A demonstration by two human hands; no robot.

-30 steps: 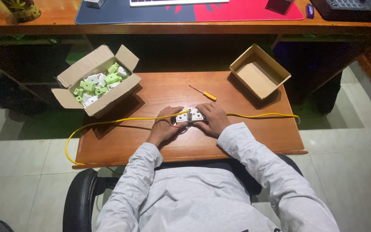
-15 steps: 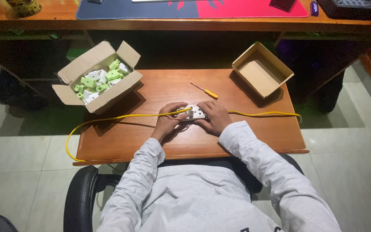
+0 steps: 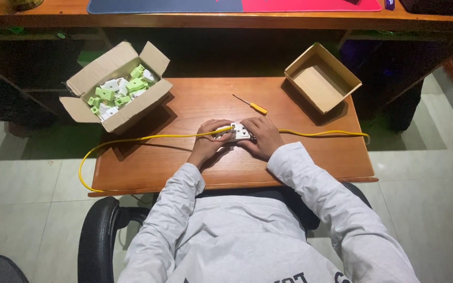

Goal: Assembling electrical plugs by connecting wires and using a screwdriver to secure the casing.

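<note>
Head view: both hands at mid-desk, nearer front edge. Left hand (image 3: 208, 144) curled round left end of small white socket part (image 3: 237, 132), fingers closed on it where yellow wire (image 3: 148, 138) enters; right hand (image 3: 262, 137) wrapped over right end, fingers bent shut against it. Part sits just above desk (image 3: 310, 157) surface, between the 2 hands; can't tell if resting or lifted. Wire runs off both sides: loops past left edge, trails to right edge.

Open box of green & white parts (image 3: 119, 90) at back-left corner, overhanging. Empty cardboard tray (image 3: 322, 77) at back-right. Yellow-handled screwdriver (image 3: 251, 105) just behind hands, untouched.

Judgement: seating wire into part. Best done w/ left thumb pinning wire, right hand steadying body; keep slack so loops don't tug.
</note>
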